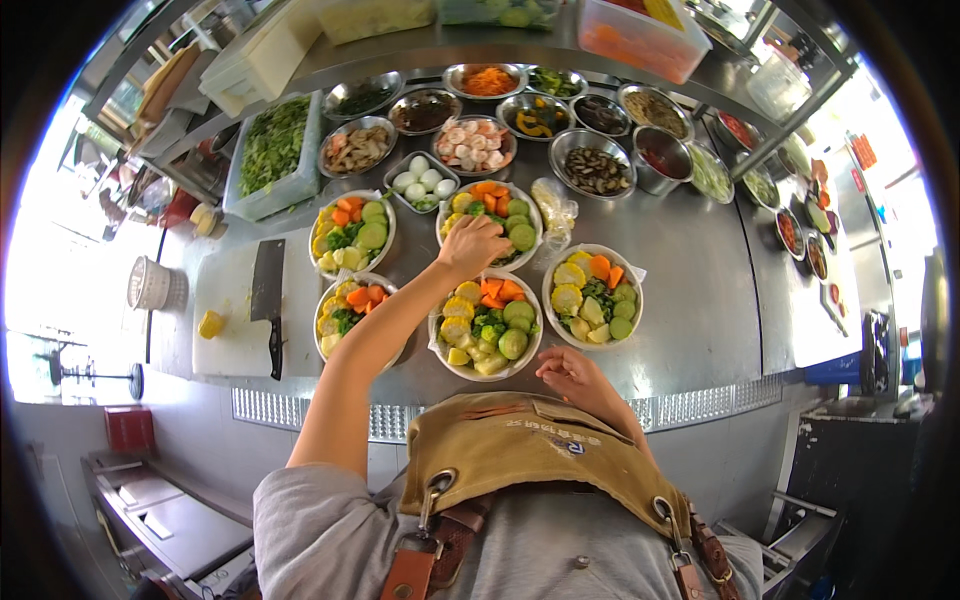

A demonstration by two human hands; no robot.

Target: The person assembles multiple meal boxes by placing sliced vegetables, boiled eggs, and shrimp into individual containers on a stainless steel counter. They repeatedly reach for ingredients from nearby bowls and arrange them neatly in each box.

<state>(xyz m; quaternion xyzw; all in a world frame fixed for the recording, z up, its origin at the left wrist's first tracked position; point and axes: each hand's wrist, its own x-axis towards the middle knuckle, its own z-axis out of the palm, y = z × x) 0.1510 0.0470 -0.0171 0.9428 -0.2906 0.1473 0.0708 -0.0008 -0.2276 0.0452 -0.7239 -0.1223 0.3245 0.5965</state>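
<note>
My left hand (474, 246) reaches into the back middle white bowl (541, 232), its bent fingertips down among the vegetables. Whatever they pinch is hidden. Around those fingers lie carrot pieces (487, 191), cucumber slices (522, 237) and leafy greens. Near the counter's front edge, my right hand (577, 378) hovers empty, fingers loosely apart, beside the front middle bowl (498, 376). That bowl holds corn rounds (457, 318), carrot, broccoli, cucumber and pale yellow chunks. Similar filled bowls stand at the right (602, 346) and on the left, where my left forearm partly covers one.
A knife (267, 300) lies on a white cutting board (215, 345) with a yellow piece (210, 324). Behind the bowls are peeled eggs (421, 184), shrimp (473, 146), mushrooms (597, 170) and a greens tub (236, 205). A plastic bag (554, 208) sits between bowls. An overhead shelf (420, 52) spans the back.
</note>
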